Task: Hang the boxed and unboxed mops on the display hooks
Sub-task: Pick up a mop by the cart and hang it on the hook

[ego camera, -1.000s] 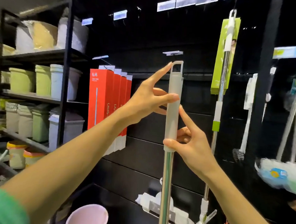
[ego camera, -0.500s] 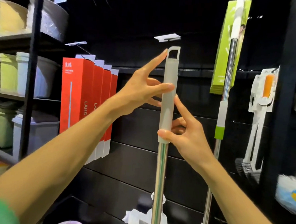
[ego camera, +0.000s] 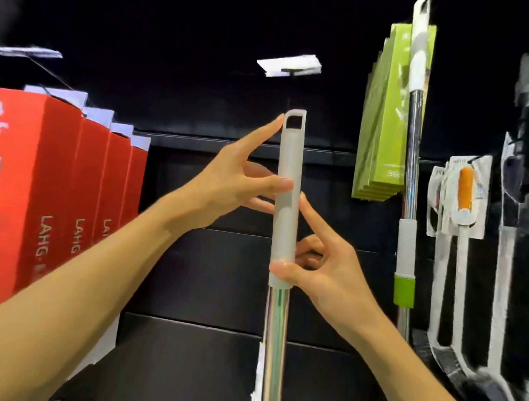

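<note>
An unboxed mop (ego camera: 285,219) stands upright in the middle, with a grey grip, a hanging loop at its top and a shiny metal pole below. My left hand (ego camera: 239,180) pinches the grip between thumb and fingers, its forefinger stretched up beside the loop. My right hand (ego camera: 321,264) pinches the grip's lower end with the thumb in front. A display hook with a white price tag (ego camera: 290,65) juts out above the loop, apart from it. Several red mop boxes (ego camera: 43,188) hang at the left.
Another mop (ego camera: 411,177) with a green collar hangs at the right in front of green cartons (ego camera: 380,129). Packaged brushes (ego camera: 465,198) hang further right. The black slat wall (ego camera: 207,274) lies behind everything.
The view has tilted up and drawn closer to the wall. Both hands keep the same hold on the grip, and the loop stays below the hook's tag.
</note>
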Tool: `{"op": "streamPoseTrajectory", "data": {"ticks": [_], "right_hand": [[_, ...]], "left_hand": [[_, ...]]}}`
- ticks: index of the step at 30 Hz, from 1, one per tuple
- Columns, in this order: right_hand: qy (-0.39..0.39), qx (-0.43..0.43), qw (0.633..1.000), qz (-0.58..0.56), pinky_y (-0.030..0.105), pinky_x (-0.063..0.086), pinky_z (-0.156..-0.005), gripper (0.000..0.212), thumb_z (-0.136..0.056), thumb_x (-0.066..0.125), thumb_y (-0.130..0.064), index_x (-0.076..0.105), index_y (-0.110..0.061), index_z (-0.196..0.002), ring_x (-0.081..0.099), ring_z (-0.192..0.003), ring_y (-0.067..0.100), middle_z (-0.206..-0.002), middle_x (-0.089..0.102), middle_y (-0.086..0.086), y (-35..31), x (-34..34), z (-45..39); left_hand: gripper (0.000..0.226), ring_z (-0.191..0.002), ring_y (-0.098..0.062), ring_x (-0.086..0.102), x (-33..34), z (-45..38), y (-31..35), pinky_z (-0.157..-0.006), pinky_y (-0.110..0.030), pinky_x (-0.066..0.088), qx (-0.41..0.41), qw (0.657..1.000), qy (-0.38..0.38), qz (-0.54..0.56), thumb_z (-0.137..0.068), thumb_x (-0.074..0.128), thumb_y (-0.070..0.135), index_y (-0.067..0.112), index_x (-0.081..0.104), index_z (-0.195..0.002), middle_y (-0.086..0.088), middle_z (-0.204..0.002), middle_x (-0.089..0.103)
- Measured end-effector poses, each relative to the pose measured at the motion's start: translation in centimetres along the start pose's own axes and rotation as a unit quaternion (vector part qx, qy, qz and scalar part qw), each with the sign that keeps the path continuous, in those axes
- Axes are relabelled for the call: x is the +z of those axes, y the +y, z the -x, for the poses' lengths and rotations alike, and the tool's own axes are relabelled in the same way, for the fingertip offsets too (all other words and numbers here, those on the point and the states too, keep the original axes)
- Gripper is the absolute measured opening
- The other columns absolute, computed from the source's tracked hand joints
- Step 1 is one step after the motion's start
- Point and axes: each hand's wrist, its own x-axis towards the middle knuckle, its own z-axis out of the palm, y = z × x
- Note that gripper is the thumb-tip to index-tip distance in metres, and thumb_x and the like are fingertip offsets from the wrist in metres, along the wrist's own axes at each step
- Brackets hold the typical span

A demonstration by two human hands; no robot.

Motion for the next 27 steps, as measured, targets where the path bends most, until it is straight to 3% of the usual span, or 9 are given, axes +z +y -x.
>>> {"op": "streamPoseTrajectory", "data": {"ticks": [4,10,17,23,27], "right_hand": [[0.017,-0.003,1.0,-0.004,0.026,0.06,-0.079,0.094,-0.082,0.084,-0.015,0.032,-0.054,-0.151,0.069,-0.078,0.014,-0.074,0.064,-0.009,1.9,0.7,-2.3],[0.027,-0.009,1.0,0.013,0.029,0.059,-0.079,0.095,-0.081,0.084,-0.02,0.031,-0.05,-0.155,0.067,-0.075,0.012,-0.074,0.062,-0.007,3.8,1.0,-5.5],[0.022,-0.038,0.999,0.004,0.023,0.055,-0.074,0.094,-0.082,0.082,-0.015,0.032,-0.052,-0.152,0.061,-0.066,0.005,-0.066,0.057,-0.013,4.5,0.3,-8.9],[0.004,-0.047,0.999,0.004,0.033,0.06,-0.08,0.094,-0.082,0.085,-0.014,0.035,-0.058,-0.148,0.061,-0.068,0.007,-0.069,0.058,-0.01,5.4,-0.8,-12.2],[-0.001,-0.046,0.999,-0.015,0.02,0.053,-0.072,0.093,-0.082,0.084,-0.008,0.037,-0.058,-0.144,0.056,-0.061,0.003,-0.065,0.057,-0.01,5.7,-1.4,-13.5]], "left_hand": [[0.091,-0.098,-0.024,0.078,-1.2,-2.2,-2.8,-0.079,-0.039,0.065,0.027,0.999,-0.013,0.014,-0.094,0.073,0.009,0.044,0.023,-0.162,-0.009,-0.107,0.08],[0.089,-0.099,-0.023,0.078,-2.5,-5.1,-5.2,-0.077,-0.038,0.065,0.058,0.998,-0.019,0.008,-0.094,0.073,0.011,0.042,0.024,-0.162,-0.007,-0.117,0.075],[0.089,-0.096,-0.024,0.079,-3.5,-8.1,-5.8,-0.075,-0.037,0.065,0.083,0.996,-0.003,0.005,-0.094,0.073,0.012,0.043,0.025,-0.161,-0.01,-0.105,0.08],[0.088,-0.092,-0.022,0.079,-4.3,-11.1,-6.1,-0.07,-0.035,0.065,0.087,0.996,0.02,0.009,-0.091,0.075,0.015,0.048,0.028,-0.158,-0.009,-0.101,0.079],[0.089,-0.092,-0.024,0.079,-4.7,-12.5,-6.6,-0.07,-0.036,0.065,0.082,0.996,0.017,0.014,-0.09,0.077,0.015,0.051,0.03,-0.156,-0.011,-0.101,0.079]]}}
